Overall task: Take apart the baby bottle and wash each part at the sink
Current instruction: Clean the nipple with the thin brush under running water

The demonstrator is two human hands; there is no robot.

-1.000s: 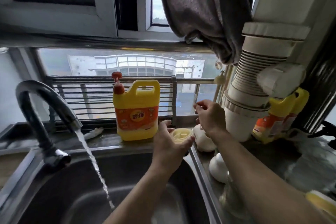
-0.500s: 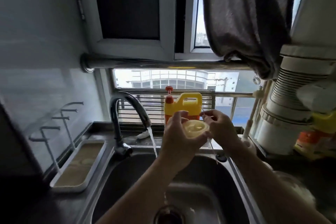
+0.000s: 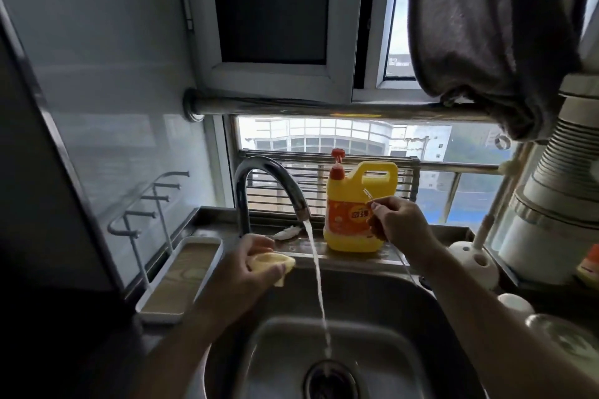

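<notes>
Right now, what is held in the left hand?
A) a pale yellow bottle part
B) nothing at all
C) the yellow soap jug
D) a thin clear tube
A: the left hand grips the pale yellow bottle part just left of the water stream, while the right hand pinches the thin clear tube.

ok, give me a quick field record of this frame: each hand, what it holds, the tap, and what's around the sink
left hand: grips yellow bottle part, left of the water, not under it
right hand: pinches thin clear straw in its fingers, right of the water
tap: running
stream: falls between the hands towards the drain
sink: steel
ledge behind: yellow detergent jug, upright
left counter: white tray
</notes>
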